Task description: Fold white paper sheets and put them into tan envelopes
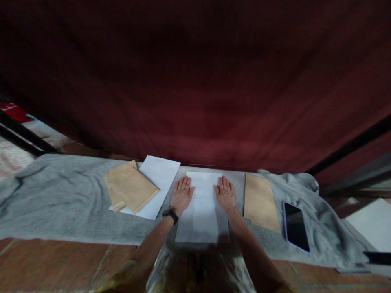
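Observation:
A white sheet of paper (200,207) lies flat on a grey cloth (70,203) in front of me. My left hand (181,195) rests flat along the sheet's left edge, fingers stretched out; a black band is on that wrist. My right hand (225,194) lies flat on the sheet's right edge, fingers also extended. Neither hand holds anything.
Left of the sheet, brown envelopes (130,190) lie stacked on another white sheet (159,175). Right of it lies a single brown envelope (260,202), then a phone (295,226), screen dark. A dark red curtain (195,81) hangs behind the surface.

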A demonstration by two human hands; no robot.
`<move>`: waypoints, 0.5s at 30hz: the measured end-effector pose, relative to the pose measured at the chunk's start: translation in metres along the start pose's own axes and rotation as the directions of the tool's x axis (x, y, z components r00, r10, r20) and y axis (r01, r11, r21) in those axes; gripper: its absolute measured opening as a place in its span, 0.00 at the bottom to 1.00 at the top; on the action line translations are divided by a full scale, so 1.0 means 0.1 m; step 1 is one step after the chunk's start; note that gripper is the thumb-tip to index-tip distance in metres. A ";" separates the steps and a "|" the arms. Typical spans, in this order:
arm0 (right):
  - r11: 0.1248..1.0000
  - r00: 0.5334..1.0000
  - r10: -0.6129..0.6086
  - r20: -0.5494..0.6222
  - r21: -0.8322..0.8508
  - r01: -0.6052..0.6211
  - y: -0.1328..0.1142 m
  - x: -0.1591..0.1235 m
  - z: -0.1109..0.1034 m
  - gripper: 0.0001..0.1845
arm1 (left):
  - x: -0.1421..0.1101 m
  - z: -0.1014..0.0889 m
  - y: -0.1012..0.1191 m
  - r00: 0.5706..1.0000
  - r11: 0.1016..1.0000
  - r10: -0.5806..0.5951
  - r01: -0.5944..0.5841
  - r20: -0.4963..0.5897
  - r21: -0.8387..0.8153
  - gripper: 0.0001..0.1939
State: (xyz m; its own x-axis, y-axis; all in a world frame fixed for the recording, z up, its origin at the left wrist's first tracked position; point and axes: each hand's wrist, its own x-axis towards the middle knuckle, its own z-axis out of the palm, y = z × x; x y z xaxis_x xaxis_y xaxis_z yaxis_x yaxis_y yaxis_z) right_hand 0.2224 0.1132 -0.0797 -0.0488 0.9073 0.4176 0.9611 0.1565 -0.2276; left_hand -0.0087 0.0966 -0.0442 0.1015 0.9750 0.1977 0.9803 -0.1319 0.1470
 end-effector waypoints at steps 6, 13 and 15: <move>0.997 0.997 -0.078 0.000 -0.017 0.078 0.08 -0.66 -0.25 0.31 | -0.74 -0.13 -0.10 0.998 0.998 0.065 -0.065 -0.008 0.010 0.28; 0.994 0.994 -0.105 0.006 -0.004 0.105 0.06 -1.17 -0.51 0.30 | -1.40 -0.19 -0.04 0.994 0.994 0.101 -0.103 -0.030 -0.040 0.27; 0.994 0.994 -0.112 0.005 0.005 0.112 0.05 -1.23 -0.54 0.29 | -1.54 -0.21 -0.01 0.991 0.989 0.134 -0.136 -0.026 -0.057 0.28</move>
State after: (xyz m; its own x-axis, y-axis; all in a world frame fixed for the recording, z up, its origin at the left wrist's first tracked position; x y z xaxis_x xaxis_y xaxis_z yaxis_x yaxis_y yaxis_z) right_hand 0.2483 -0.0188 -0.0844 -0.1576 0.8860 0.4361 0.9481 0.2593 -0.1841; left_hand -0.0283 -0.0571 -0.0547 0.2279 0.9435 0.2407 0.9462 -0.2729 0.1737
